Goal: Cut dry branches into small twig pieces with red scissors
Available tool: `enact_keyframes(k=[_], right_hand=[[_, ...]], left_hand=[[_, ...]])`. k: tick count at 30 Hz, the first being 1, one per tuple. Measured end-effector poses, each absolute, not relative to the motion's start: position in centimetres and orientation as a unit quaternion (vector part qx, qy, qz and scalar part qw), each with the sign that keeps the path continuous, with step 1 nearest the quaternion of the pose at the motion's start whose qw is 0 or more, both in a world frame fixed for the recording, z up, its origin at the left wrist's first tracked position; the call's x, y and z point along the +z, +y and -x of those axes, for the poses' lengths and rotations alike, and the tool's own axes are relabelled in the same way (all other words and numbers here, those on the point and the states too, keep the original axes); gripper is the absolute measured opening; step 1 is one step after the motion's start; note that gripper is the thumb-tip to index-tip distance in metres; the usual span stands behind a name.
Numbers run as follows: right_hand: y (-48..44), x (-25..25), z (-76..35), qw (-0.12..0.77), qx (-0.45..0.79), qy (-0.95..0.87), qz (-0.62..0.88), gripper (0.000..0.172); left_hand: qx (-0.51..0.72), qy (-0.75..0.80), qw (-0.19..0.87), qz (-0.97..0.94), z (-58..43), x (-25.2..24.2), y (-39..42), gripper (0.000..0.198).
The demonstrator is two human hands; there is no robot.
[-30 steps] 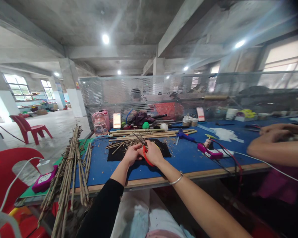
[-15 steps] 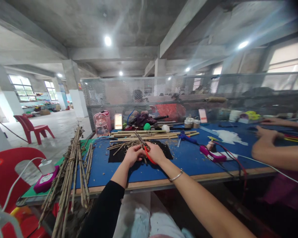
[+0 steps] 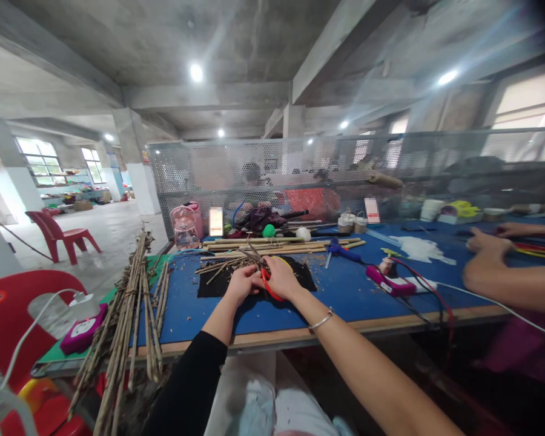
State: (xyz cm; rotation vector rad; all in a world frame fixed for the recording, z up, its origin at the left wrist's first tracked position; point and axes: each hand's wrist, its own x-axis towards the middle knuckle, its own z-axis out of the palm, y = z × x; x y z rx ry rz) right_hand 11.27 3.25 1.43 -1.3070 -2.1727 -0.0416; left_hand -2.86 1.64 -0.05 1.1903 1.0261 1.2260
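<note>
My right hand [image 3: 281,277] is closed on red-handled scissors [image 3: 267,284] whose blades point up and away over a black mat [image 3: 300,272]. Right beside it, my left hand [image 3: 240,282] is closed on a thin dry twig [image 3: 252,253] that reaches toward the scissor blades. Both hands meet over the blue table [image 3: 345,293]. More loose twigs and chips lie on the mat just beyond my fingers.
Long bamboo sticks [image 3: 277,245] lie across the table's far side. A bundle of dry stalks [image 3: 131,303] leans at the left edge beside a pink device [image 3: 82,336]. A pink glue gun [image 3: 388,281] with cables lies right. Another person's arms [image 3: 504,272] work at far right. A mesh screen [image 3: 345,166] backs the table.
My hands stay together over the mat with barely any shift. The other person's hand at the right has moved a little along the table.
</note>
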Motion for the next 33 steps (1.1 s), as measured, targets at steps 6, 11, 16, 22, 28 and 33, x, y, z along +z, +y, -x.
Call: enact_keyframes(k=[6,11,16,22,28,33], right_hand=[[3.0,1.1,-11.9,0.317,0.015,-0.816,0.483,0.061],[2.1,1.3,-12.0,0.339,0.046,-0.808,0.48,0.049],[1.5,1.7,-11.9,0.337,0.061,-0.801,0.491,0.045],[1.9,1.3,-12.0,0.333,0.043,-0.799,0.499,0.05],[2.1,1.2,-12.3,0.322,0.008,-0.799,0.508,0.063],[1.7,1.3,-12.5,0.321,0.051,-0.793,0.516,0.049]], left_hand=[[0.514,0.43,0.52,-0.53,2.8,-0.1,1.6,0.041],[0.513,0.426,0.52,-0.535,2.6,0.1,1.4,0.047],[0.512,0.423,0.523,-0.534,2.7,0.1,1.4,0.052],[0.512,0.414,0.532,-0.533,2.8,0.0,1.3,0.049],[0.473,0.425,0.532,-0.558,2.8,-0.1,1.3,0.047],[0.472,0.433,0.539,-0.547,2.7,0.0,1.2,0.047]])
